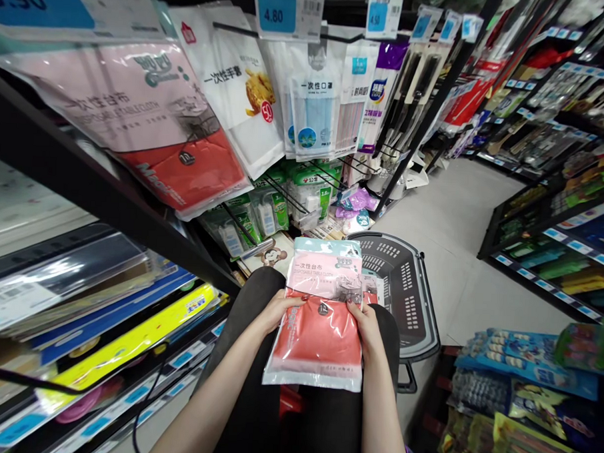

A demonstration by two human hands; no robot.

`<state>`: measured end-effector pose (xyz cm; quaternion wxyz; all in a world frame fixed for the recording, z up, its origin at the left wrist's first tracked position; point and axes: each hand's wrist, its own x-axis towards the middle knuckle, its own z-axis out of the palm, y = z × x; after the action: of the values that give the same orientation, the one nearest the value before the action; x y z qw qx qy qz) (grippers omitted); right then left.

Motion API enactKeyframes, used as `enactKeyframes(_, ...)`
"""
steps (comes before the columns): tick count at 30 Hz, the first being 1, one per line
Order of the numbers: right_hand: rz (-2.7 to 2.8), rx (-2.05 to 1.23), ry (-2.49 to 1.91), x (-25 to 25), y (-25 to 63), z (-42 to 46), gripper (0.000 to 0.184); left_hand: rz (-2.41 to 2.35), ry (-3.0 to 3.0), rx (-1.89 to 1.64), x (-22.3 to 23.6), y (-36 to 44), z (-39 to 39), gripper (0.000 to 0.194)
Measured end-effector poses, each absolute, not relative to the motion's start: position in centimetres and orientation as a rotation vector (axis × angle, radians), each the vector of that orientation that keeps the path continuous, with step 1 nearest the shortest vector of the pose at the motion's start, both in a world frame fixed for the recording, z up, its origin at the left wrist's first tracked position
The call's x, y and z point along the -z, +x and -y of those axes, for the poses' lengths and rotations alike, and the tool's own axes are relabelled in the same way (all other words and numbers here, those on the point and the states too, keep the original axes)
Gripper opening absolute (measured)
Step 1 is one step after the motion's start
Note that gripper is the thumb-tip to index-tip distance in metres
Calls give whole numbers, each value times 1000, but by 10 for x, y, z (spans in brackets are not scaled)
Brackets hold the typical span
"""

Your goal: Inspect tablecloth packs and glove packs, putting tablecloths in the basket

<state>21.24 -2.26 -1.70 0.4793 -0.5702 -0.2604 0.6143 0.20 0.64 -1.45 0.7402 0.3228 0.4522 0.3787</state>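
The left hand (277,313) and right hand (369,327) clamp their fingers on opposite edges of the tablecloth packet (322,341), apparently for viewing; any move toward the basket (410,278) beyond the right fingers would need a firm grip.

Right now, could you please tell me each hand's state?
Left hand: holding the tablecloth packet by its left side.
Right hand: holding the same packet's right side.

Mask packet (314,113) hanging beside glove packet (234,93); price tag (290,13) above.
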Motion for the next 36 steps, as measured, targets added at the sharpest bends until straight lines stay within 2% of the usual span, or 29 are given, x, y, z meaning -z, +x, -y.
enactKeyframes(15,634,-1509,-1427,13,213,22,30,-1045,685,-827,8,4,-5,36)
enactKeyframes(25,603,-1532,-1386,10,212,22,29,-1028,671,-828,6,5,-5,27)
enactKeyframes(36,645,-1533,-1362,14,213,23,32,-1024,653,-837,9,4,-5,32)
